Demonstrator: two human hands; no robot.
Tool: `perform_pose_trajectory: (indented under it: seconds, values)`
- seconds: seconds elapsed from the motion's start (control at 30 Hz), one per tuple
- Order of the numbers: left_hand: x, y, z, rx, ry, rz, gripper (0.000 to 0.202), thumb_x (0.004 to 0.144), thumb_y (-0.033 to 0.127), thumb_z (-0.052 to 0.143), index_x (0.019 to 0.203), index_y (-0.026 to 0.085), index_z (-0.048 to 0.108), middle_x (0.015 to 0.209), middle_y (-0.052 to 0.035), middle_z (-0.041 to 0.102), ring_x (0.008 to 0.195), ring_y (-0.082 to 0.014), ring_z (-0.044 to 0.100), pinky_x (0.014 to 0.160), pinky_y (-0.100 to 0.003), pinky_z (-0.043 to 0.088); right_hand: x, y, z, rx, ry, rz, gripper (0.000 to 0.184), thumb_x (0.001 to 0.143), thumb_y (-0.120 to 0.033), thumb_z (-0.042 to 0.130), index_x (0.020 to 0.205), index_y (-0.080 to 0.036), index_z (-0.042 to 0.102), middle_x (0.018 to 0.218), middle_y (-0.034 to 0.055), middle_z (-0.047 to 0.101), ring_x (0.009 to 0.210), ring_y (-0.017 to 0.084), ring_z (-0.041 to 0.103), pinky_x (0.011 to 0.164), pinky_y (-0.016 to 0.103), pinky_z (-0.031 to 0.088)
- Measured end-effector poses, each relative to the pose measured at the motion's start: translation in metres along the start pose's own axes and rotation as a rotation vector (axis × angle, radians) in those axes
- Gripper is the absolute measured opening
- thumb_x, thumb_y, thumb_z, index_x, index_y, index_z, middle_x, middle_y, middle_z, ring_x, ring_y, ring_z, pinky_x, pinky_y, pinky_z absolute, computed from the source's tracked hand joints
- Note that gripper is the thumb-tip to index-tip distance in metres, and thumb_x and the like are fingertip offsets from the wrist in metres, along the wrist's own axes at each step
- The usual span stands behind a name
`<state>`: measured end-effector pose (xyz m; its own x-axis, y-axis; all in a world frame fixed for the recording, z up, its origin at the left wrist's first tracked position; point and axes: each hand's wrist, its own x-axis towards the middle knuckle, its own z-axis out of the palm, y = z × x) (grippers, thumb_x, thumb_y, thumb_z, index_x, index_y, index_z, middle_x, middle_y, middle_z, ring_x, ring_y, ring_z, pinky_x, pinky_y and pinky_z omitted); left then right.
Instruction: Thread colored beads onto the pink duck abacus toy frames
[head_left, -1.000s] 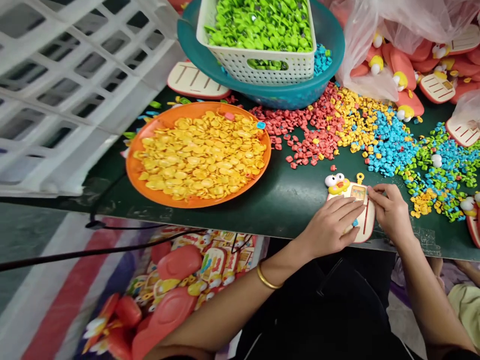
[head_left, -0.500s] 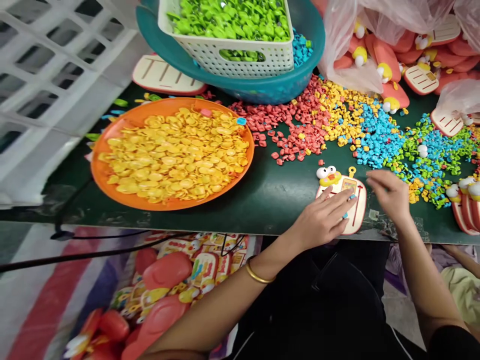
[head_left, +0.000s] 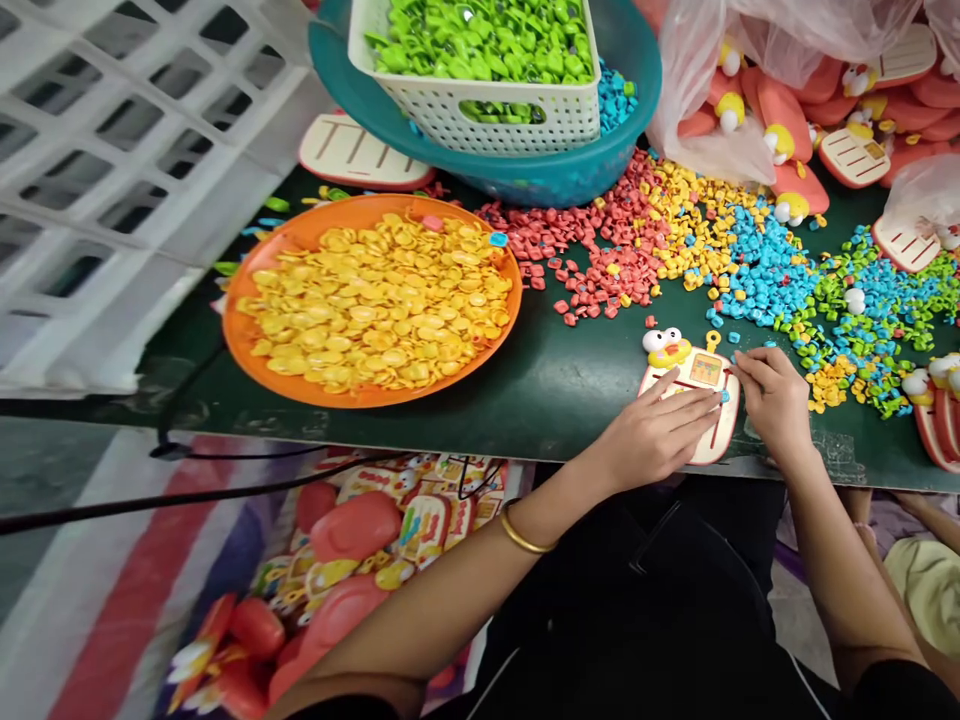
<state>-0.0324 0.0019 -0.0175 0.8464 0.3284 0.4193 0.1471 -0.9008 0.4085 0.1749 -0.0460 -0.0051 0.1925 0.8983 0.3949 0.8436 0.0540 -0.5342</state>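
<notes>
A cream toy board with a yellow duck head and red rods lies near the front edge of the dark green table. My left hand rests flat on the board, fingers stretched out, holding it down. My right hand is at the board's right edge, fingers pinched together at a small blue bead. Heaps of small red beads, yellow beads, blue beads and green beads lie spread just behind the board.
An orange tray of yellow discs sits at the left. Behind it stand a teal basin and a white basket of green parts. Plastic bags of red duck toys lie at back right. A white crate stands left. More toys lie on the floor.
My right hand reached out toward the bead heaps and came back to the board's right edge with its fingers pinched. My left hand stayed on the board.
</notes>
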Motion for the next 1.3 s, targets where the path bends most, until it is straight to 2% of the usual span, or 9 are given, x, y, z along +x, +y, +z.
perform_pose_trajectory:
  seconds: [0.13,0.27,0.33,0.53,0.73,0.93,1.03,1.17,1.3]
  values:
    - [0.003,0.002,-0.004,0.025,0.02,-0.063,0.04,0.097,0.025,0.046,0.135,0.021,0.059,0.13,-0.0071,0.068,0.122,-0.0223,0.06,0.119,-0.05,0.03,-0.003,0.003,0.001,-0.013,0.016,-0.041,0.023,0.097,-0.026,0.052,0.101,-0.024,0.075,0.092,0.0071,0.068,0.084,0.019,0.064,0.075,0.033,0.055]
    - [0.014,0.004,-0.012,0.029,-0.161,-0.015,0.048,0.097,0.027,0.044,0.145,0.027,0.048,0.148,-0.0046,0.054,0.14,-0.0269,0.043,0.121,-0.056,0.022,-0.001,0.003,0.003,0.019,0.03,-0.058,0.024,0.096,-0.024,0.051,0.102,-0.025,0.075,0.099,0.0085,0.068,0.092,0.021,0.065,0.082,0.038,0.056]
    - [0.018,0.005,-0.014,0.025,-0.198,-0.045,0.049,0.097,0.028,0.044,0.145,0.024,0.048,0.148,-0.0065,0.053,0.141,-0.0275,0.041,0.122,-0.056,0.02,0.0,0.002,0.004,0.046,0.005,-0.08,0.024,0.096,-0.023,0.051,0.102,-0.026,0.074,0.103,0.0088,0.069,0.096,0.021,0.065,0.086,0.04,0.056]
    - [0.013,0.01,-0.005,-0.012,-0.017,-0.203,0.046,0.095,0.034,0.046,0.135,0.014,0.056,0.125,-0.0141,0.064,0.12,-0.0287,0.057,0.106,-0.046,0.044,-0.005,-0.006,0.005,0.05,-0.002,-0.076,0.022,0.095,-0.022,0.054,0.097,-0.026,0.075,0.097,0.0074,0.07,0.093,0.022,0.065,0.082,0.04,0.056]
    - [0.007,0.007,-0.003,-0.089,0.112,-0.179,0.04,0.09,0.047,0.057,0.115,0.016,0.061,0.115,-0.0122,0.067,0.114,-0.0281,0.059,0.105,-0.047,0.044,-0.032,-0.018,0.001,0.017,0.057,-0.08,0.025,0.094,-0.015,0.053,0.102,-0.025,0.074,0.094,0.0078,0.07,0.09,0.022,0.064,0.078,0.039,0.056]
    - [0.008,0.005,-0.001,-0.06,0.115,-0.223,0.033,0.088,0.049,0.06,0.1,0.018,0.059,0.11,-0.0126,0.066,0.11,-0.028,0.058,0.095,-0.044,0.047,-0.037,-0.028,-0.005,0.103,-0.099,-0.108,0.03,0.096,-0.015,0.049,0.106,-0.026,0.075,0.104,0.0075,0.074,0.096,0.021,0.067,0.084,0.04,0.058]
    - [0.008,0.007,0.001,-0.033,0.104,-0.257,0.037,0.089,0.053,0.058,0.1,0.017,0.06,0.111,-0.0139,0.065,0.11,-0.0285,0.057,0.094,-0.044,0.046,-0.017,-0.013,-0.013,0.213,-0.195,-0.154,0.034,0.097,-0.016,0.045,0.111,-0.027,0.074,0.112,0.0048,0.075,0.104,0.019,0.068,0.091,0.039,0.057]
    - [0.009,0.011,0.002,0.008,0.081,-0.258,0.044,0.093,0.047,0.054,0.123,0.017,0.059,0.131,-0.0136,0.062,0.122,-0.03,0.053,0.101,-0.045,0.04,0.017,0.029,-0.027,0.02,0.011,0.039,0.024,0.095,-0.027,0.055,0.108,-0.022,0.075,0.105,0.0094,0.074,0.098,0.023,0.068,0.087,0.041,0.056]
    - [0.011,0.013,0.001,-0.023,0.059,-0.292,0.048,0.092,0.047,0.056,0.131,0.019,0.059,0.129,-0.0105,0.065,0.121,-0.0288,0.054,0.104,-0.044,0.039,0.031,0.045,-0.022,-0.112,-0.068,0.058,0.023,0.093,-0.028,0.058,0.092,-0.018,0.078,0.088,0.0105,0.071,0.086,0.024,0.066,0.081,0.04,0.055]
